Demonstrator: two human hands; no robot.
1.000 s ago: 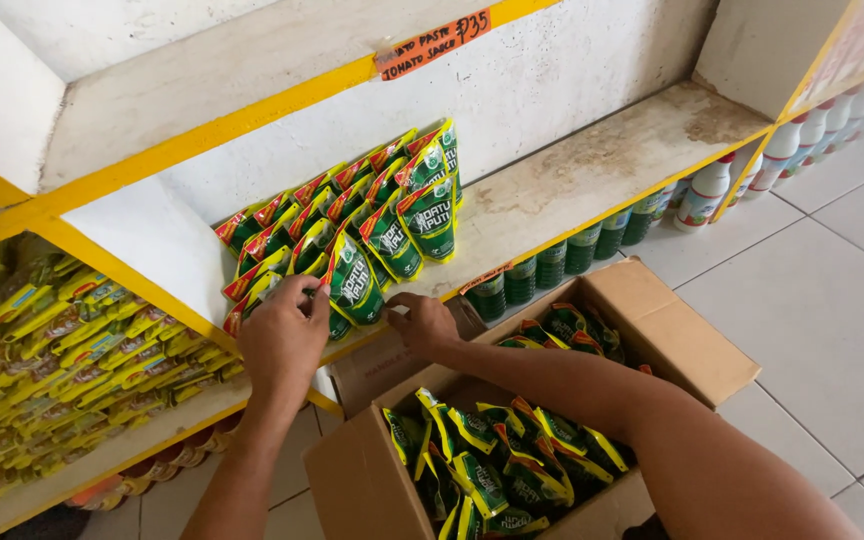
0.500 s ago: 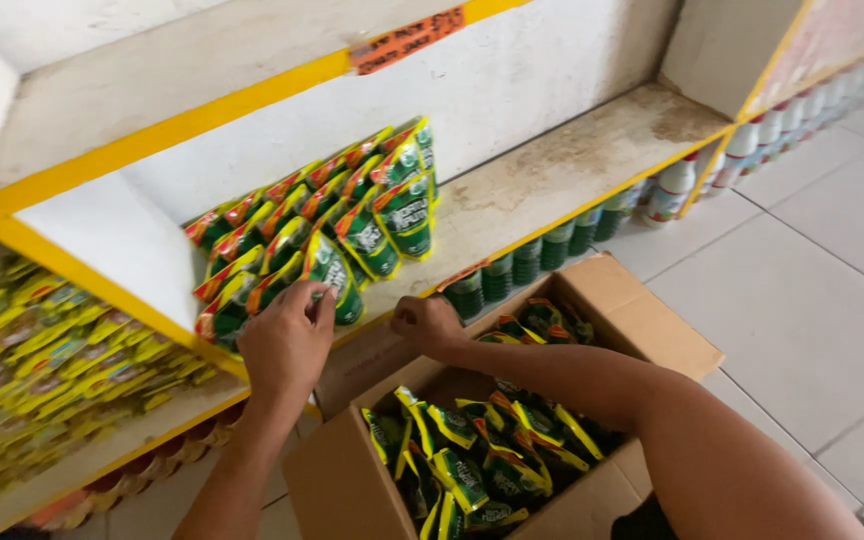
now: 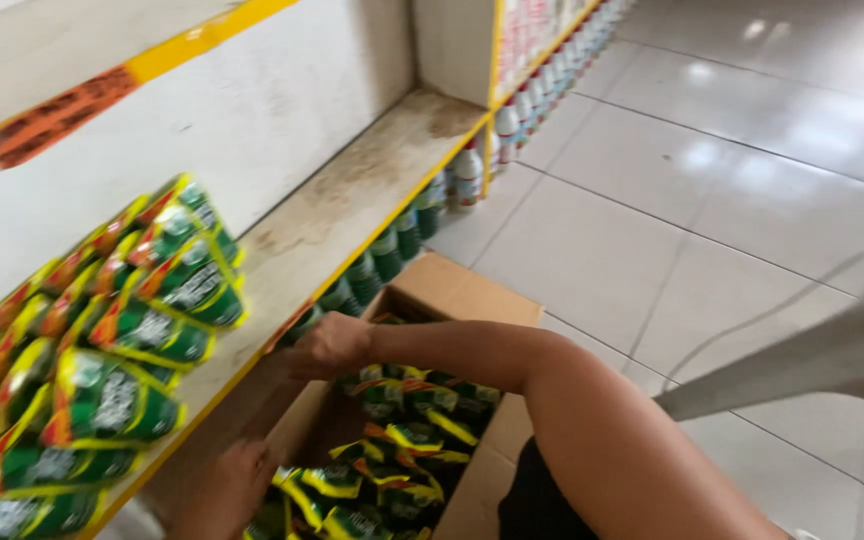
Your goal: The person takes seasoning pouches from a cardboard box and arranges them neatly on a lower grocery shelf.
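- Our right hand [image 3: 330,345] sits at the near edge of the shelf [image 3: 352,215], over the far end of the open cardboard box [image 3: 457,295]; the fingers curl together, but we cannot tell whether they grip anything, since the underside is hidden.
- Our left hand [image 3: 227,490] is low at the picture's bottom edge, by the box's near left side, just beside the packets inside it (blurred, so we cannot tell how its fingers stand or whether they touch a packet).
- The box stands on the tiled floor [image 3: 712,200] against the shelf front and is filled with green and yellow pouches [image 3: 402,450] lying loosely on one another.
- On the shelf, to the left of our hands, rows of the same green pouches [image 3: 142,330] with red and yellow tops stand leaning back, packed closely; the shelf to their right is bare worn wood.
- Under the shelf a row of dark green bottles [image 3: 392,245] runs along the floor level, and white bottles [image 3: 469,175] follow farther off.
- A yellow strip [image 3: 192,40] edges the shelf above.
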